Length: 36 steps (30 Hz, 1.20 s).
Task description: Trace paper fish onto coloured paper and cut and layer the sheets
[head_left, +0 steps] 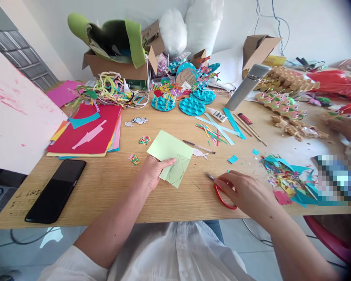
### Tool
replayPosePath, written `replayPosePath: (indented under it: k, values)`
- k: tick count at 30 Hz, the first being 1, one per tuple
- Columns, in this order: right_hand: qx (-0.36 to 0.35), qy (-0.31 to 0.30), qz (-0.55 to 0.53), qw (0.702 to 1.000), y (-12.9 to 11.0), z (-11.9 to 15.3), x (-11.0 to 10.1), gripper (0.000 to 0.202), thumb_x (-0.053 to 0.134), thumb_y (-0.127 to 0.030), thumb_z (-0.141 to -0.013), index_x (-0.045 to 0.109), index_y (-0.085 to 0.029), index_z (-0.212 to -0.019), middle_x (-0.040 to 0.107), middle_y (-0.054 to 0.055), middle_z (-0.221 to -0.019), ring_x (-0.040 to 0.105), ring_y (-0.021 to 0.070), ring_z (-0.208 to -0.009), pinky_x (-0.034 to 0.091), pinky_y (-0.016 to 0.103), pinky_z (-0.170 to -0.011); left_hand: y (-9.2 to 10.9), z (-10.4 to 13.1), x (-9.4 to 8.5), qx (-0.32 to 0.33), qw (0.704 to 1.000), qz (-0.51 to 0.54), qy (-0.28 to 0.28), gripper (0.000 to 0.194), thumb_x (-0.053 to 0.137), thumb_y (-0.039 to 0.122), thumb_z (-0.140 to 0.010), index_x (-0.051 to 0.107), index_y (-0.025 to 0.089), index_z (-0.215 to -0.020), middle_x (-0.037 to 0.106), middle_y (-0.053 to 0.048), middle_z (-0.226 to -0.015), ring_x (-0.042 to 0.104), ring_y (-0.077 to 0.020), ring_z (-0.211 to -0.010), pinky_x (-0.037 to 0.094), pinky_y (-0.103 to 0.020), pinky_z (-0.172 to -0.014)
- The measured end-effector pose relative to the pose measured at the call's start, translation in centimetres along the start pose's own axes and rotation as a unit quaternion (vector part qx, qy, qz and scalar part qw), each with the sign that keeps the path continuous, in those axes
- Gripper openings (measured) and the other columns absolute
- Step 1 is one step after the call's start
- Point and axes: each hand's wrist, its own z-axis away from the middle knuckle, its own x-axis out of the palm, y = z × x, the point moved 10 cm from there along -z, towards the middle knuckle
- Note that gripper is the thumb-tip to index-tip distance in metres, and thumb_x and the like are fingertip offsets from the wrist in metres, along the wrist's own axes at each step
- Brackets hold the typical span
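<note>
My left hand (158,168) pinches a light green paper (171,150) between thumb and fingers, above the middle of the table. A fish outline is drawn in pencil on the paper's lower right part. To the right, my right hand (234,185) is closed on red-handled scissors (224,200), whose short metal tips point up and left, apart from the paper. A pen (199,146) and a white paper fish (200,153) lie just behind the green paper. Small colourful paper bits (144,140) rest to its left.
A black phone (56,191) and coloured sheets (84,132) lie left. Behind stand blue decorated discs (192,106), a glue bottle (218,114) and a grey flask (247,88). Paper scraps (289,175) lie right, near another person's hand (346,127).
</note>
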Motion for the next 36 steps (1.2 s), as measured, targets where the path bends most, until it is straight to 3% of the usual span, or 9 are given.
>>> replayPosePath:
  k: [5, 11, 15, 19, 22, 26, 30, 33, 36]
  values:
    - [0.059, -0.033, -0.351, 0.934, -4.0, -2.9, 0.1, 0.043, 0.052, -0.060, -0.085, 0.057, -0.020, -0.071, 0.060, 0.000, -0.056, 0.051, 0.0119, -0.042, 0.036, 0.025, -0.044, -0.1, 0.1, 0.4, -0.002, 1.000, -0.005, -0.013, 0.063, 0.092, 0.023, -0.049, 0.070, 0.017, -0.108, 0.075, -0.010, -0.104, 0.070, -0.0253, -0.096, 0.053, -0.035, -0.086]
    - [0.056, -0.058, -0.445, 0.892, -7.2, -5.4, 1.5, 0.033, 0.061, -0.049, -0.080, 0.053, -0.019, -0.069, 0.053, -0.005, -0.048, 0.043, 0.0078, -0.034, 0.031, 0.020, -0.037, 0.0, 0.1, 0.1, -0.003, 1.000, 0.011, -0.004, 0.053, 0.092, 0.025, -0.050, 0.071, 0.014, -0.097, 0.075, -0.011, -0.103, 0.071, -0.0245, -0.091, 0.055, -0.032, -0.079]
    - [0.027, -0.063, -0.474, 0.878, -6.8, -6.5, 0.3, 0.033, 0.066, -0.046, -0.078, 0.053, -0.018, -0.066, 0.053, -0.004, -0.047, 0.041, 0.0062, -0.034, 0.027, 0.019, -0.035, 0.8, -0.1, -1.5, 0.006, 0.998, 0.037, 0.058, 0.044, 0.091, 0.028, -0.054, 0.071, 0.011, -0.089, 0.076, -0.012, -0.086, 0.072, -0.0220, -0.073, 0.057, -0.031, -0.068]
    - [0.044, 0.007, -0.575, 0.817, -4.8, -10.0, -3.0, 0.033, 0.070, -0.047, -0.076, 0.057, -0.017, -0.072, 0.062, 0.001, -0.060, 0.050, 0.0081, -0.041, 0.030, 0.018, -0.033, 2.1, 0.2, -3.3, 0.034, 0.988, 0.074, 0.131, 0.042, 0.090, 0.027, -0.054, 0.070, 0.011, -0.088, 0.076, -0.012, -0.085, 0.073, -0.0217, -0.072, 0.057, -0.030, -0.066]
    - [0.088, 0.024, -0.615, 0.783, -4.5, -14.1, -3.1, 0.026, 0.072, -0.036, -0.075, 0.054, -0.018, -0.073, 0.068, 0.006, -0.069, 0.059, 0.0111, -0.050, 0.039, 0.017, -0.036, 2.6, 0.8, -3.8, 0.035, 0.982, 0.082, 0.164, 0.040, 0.089, 0.027, -0.056, 0.070, 0.011, -0.088, 0.076, -0.012, -0.086, 0.073, -0.0217, -0.073, 0.057, -0.030, -0.066]
    - [0.105, -0.012, -0.589, 0.801, -6.0, -19.1, -0.2, 0.017, 0.063, -0.026, -0.082, 0.052, -0.017, -0.072, 0.072, 0.012, -0.075, 0.067, 0.0145, -0.060, 0.049, 0.019, -0.044, 2.5, 2.1, -4.3, 0.010, 0.981, 0.076, 0.181, 0.040, 0.089, 0.032, -0.056, 0.071, 0.012, -0.086, 0.077, -0.012, -0.088, 0.073, -0.0246, -0.078, 0.058, -0.032, -0.070]
    - [0.110, -0.032, -0.517, 0.848, -5.7, -20.9, 2.3, 0.018, 0.059, -0.028, -0.087, 0.055, -0.016, -0.074, 0.071, 0.012, -0.072, 0.066, 0.0145, -0.056, 0.050, 0.022, -0.047, 1.5, 3.0, -5.0, -0.025, 0.983, 0.061, 0.172, 0.044, 0.089, 0.039, -0.056, 0.072, 0.012, -0.087, 0.077, -0.013, -0.086, 0.074, -0.0264, -0.077, 0.058, -0.033, -0.069]
    - [0.105, -0.006, -0.423, 0.900, -4.4, -20.4, 1.7, 0.018, 0.061, -0.032, -0.086, 0.061, -0.015, -0.082, 0.065, 0.005, -0.060, 0.056, 0.0133, -0.047, 0.044, 0.025, -0.047, 0.6, 3.1, -5.5, -0.042, 0.985, 0.051, 0.159, 0.043, 0.088, 0.041, -0.058, 0.073, 0.013, -0.087, 0.077, -0.013, -0.085, 0.074, -0.0264, -0.077, 0.057, -0.033, -0.068]
    - [0.071, 0.053, -0.325, 0.942, -3.8, -20.1, -0.4, 0.018, 0.060, -0.032, -0.086, 0.066, -0.017, -0.093, 0.064, 0.003, -0.066, 0.058, 0.0164, -0.062, 0.045, 0.029, -0.062, -0.2, 3.0, -5.6, -0.065, 0.985, 0.055, 0.150, 0.037, 0.086, 0.040, -0.062, 0.073, 0.014, -0.086, 0.077, -0.012, -0.085, 0.074, -0.0261, -0.077, 0.057, -0.033, -0.069]
